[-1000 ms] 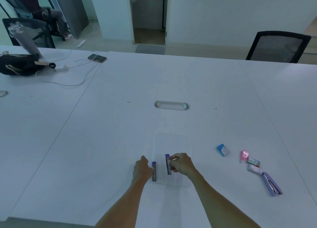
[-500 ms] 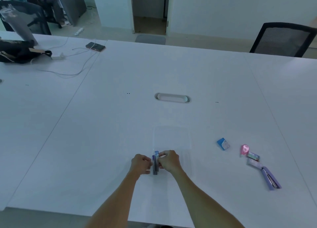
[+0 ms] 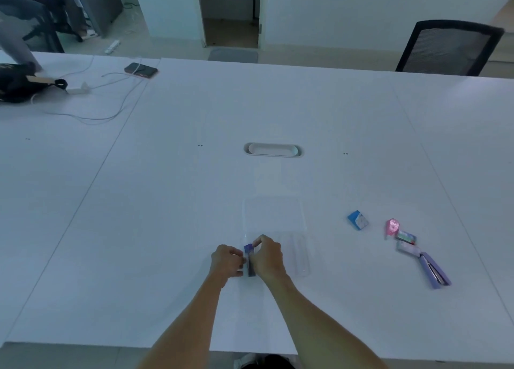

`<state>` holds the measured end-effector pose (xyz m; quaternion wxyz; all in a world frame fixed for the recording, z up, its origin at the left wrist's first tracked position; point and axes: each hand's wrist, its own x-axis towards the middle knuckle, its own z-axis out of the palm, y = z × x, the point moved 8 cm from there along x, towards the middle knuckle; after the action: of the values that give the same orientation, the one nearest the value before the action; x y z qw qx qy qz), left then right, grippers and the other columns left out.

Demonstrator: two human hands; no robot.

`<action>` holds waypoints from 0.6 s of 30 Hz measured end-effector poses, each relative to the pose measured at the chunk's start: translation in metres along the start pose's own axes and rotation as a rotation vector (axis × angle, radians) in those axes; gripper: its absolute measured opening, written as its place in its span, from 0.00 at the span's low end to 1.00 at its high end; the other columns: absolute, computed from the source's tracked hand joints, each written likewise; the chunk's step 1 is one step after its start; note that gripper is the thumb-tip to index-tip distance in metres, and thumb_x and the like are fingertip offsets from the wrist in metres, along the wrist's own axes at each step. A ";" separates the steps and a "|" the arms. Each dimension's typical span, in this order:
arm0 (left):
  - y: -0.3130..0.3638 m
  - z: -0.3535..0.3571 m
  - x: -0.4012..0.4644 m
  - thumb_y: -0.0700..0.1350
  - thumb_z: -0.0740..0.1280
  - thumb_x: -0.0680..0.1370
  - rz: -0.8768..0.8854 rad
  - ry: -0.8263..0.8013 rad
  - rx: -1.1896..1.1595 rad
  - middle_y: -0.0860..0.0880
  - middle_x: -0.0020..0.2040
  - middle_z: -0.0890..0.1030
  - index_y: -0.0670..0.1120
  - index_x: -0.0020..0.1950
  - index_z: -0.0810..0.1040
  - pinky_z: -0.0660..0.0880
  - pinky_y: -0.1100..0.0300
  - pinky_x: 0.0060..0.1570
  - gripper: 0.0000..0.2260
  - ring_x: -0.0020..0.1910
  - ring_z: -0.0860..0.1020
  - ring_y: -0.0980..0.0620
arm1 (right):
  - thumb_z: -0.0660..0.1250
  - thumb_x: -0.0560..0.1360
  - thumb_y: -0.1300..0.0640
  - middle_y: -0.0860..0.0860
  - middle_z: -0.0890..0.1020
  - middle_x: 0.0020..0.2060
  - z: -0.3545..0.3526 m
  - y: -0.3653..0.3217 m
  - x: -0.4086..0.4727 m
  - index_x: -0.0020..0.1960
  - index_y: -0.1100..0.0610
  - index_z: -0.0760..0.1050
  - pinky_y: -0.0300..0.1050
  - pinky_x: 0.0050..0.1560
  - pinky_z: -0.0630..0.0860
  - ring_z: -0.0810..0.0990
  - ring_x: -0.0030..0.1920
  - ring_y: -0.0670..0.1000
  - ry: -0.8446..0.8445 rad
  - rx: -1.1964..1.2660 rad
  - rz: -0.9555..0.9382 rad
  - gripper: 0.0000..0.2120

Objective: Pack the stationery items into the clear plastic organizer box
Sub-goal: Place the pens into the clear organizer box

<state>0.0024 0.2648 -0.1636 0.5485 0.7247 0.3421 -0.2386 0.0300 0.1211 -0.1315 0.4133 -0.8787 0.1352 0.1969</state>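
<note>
The clear plastic organizer box [image 3: 301,254] lies open on the white table, its lid [image 3: 274,213] folded away from me. At the box's left side my left hand [image 3: 226,263] and my right hand [image 3: 268,259] pinch two dark pens with purple caps [image 3: 249,259] pressed together side by side. To the right on the table lie a blue eraser [image 3: 358,220], a pink correction tape [image 3: 392,227], two small packets [image 3: 406,242] and a purple stapler [image 3: 434,270].
A cable grommet [image 3: 273,149] sits mid-table. At far left are a phone [image 3: 141,70], white cables [image 3: 111,101] and a black bag [image 3: 19,83]. A black mesh chair [image 3: 447,47] stands behind the table at right. A person sits at the back left.
The two pens were apart, one at each hand; my right hand moved left and brought its pen against the other. The camera tilted down slightly.
</note>
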 end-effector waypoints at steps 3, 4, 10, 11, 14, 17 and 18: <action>0.003 0.000 0.001 0.38 0.72 0.72 0.054 0.025 0.151 0.39 0.51 0.83 0.38 0.55 0.81 0.81 0.55 0.43 0.12 0.43 0.81 0.45 | 0.70 0.75 0.56 0.52 0.82 0.39 0.001 0.003 0.001 0.50 0.52 0.75 0.41 0.34 0.77 0.78 0.35 0.49 -0.074 0.024 -0.051 0.06; 0.007 0.000 0.000 0.40 0.72 0.73 0.089 0.034 0.256 0.41 0.54 0.83 0.40 0.56 0.80 0.79 0.56 0.45 0.13 0.44 0.79 0.46 | 0.70 0.74 0.56 0.52 0.81 0.38 -0.001 0.003 0.000 0.51 0.51 0.75 0.45 0.37 0.78 0.78 0.34 0.48 -0.100 0.029 -0.073 0.07; 0.050 0.010 -0.022 0.52 0.67 0.76 0.341 0.050 0.672 0.45 0.68 0.73 0.45 0.72 0.65 0.73 0.51 0.63 0.27 0.67 0.73 0.44 | 0.71 0.73 0.46 0.50 0.77 0.63 -0.040 -0.002 -0.004 0.68 0.50 0.71 0.47 0.63 0.74 0.76 0.63 0.51 -0.111 -0.160 -0.185 0.25; 0.063 0.015 -0.027 0.53 0.67 0.76 0.395 0.037 0.727 0.46 0.70 0.71 0.46 0.73 0.63 0.72 0.50 0.64 0.28 0.68 0.71 0.45 | 0.71 0.73 0.46 0.50 0.74 0.68 -0.049 -0.003 -0.003 0.71 0.51 0.68 0.48 0.67 0.71 0.73 0.67 0.52 -0.114 -0.198 -0.188 0.29; 0.096 0.031 -0.042 0.56 0.67 0.76 0.521 0.011 0.835 0.49 0.73 0.68 0.48 0.75 0.61 0.70 0.50 0.66 0.31 0.71 0.67 0.48 | 0.70 0.74 0.46 0.51 0.67 0.74 -0.077 -0.003 -0.005 0.76 0.52 0.62 0.50 0.73 0.64 0.65 0.74 0.52 -0.118 -0.254 -0.172 0.34; 0.125 0.044 -0.057 0.58 0.66 0.75 0.606 0.001 0.899 0.50 0.73 0.68 0.48 0.75 0.62 0.70 0.50 0.66 0.32 0.72 0.67 0.49 | 0.68 0.75 0.44 0.51 0.62 0.77 -0.105 -0.003 -0.005 0.77 0.52 0.57 0.51 0.75 0.60 0.61 0.76 0.53 -0.105 -0.295 -0.134 0.36; 0.135 0.049 -0.061 0.58 0.66 0.75 0.637 -0.005 0.917 0.50 0.73 0.69 0.49 0.74 0.62 0.70 0.51 0.66 0.31 0.71 0.67 0.50 | 0.67 0.76 0.43 0.51 0.62 0.77 -0.116 -0.003 -0.006 0.78 0.52 0.56 0.52 0.75 0.60 0.60 0.76 0.53 -0.091 -0.302 -0.119 0.36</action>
<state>0.0659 0.1810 -0.0481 0.2230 0.9561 -0.0340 -0.1873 0.0535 0.0328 -0.0593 0.2930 -0.9276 0.0330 0.2296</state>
